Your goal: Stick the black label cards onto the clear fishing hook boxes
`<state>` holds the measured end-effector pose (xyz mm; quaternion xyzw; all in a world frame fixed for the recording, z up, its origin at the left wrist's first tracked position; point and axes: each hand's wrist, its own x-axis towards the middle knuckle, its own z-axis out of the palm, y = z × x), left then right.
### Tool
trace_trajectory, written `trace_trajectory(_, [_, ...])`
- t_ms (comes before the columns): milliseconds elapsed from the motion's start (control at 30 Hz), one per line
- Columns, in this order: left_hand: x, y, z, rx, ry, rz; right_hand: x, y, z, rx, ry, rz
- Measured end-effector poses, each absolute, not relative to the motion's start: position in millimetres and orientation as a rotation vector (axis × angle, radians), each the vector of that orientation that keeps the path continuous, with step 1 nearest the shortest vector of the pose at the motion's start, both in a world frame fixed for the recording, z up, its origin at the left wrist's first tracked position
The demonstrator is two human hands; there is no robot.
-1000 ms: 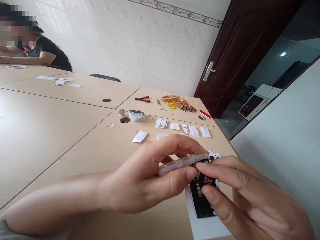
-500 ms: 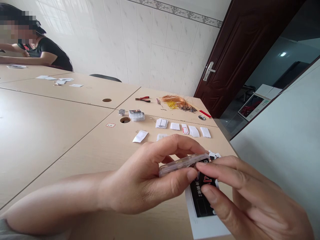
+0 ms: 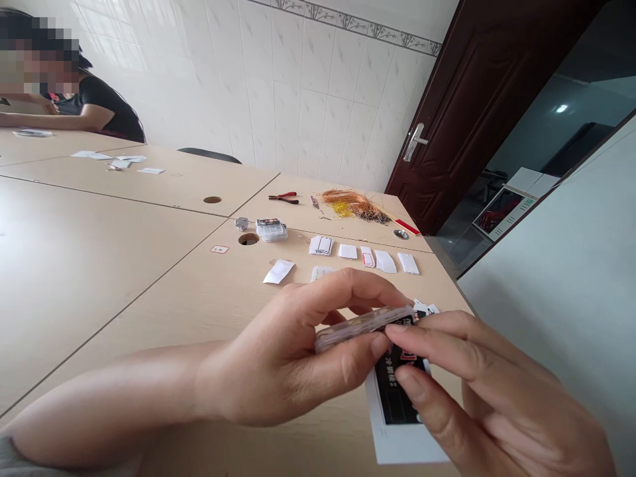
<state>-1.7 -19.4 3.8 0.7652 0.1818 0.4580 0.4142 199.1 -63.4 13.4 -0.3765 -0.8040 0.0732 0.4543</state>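
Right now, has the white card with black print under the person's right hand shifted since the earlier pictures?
Yes, slightly: the white card with black print has moved up the view, away from the person, judged against the round hole in the table top.

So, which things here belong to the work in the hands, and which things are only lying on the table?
In the work:
- left hand and right hand
- clear plastic case, held by both
- black printed card beneath it

Lying about:
- red-handled pliers
- copper wire bundle
- white paper slips
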Motion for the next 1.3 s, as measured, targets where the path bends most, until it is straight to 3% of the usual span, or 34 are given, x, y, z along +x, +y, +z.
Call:
trace_trajectory(833, [-1.8, -20.1, 3.6, 1.829, 0.438, 1.169, 199.6, -65.2, 16.1, -1.076, -1.899, 0.132])
trace_trajectory(1300, [-3.5, -17.1, 8.0, 1.271, 0.385, 1.041, 199.3, -61.6, 7.8, -0.950, -1.860, 0.106])
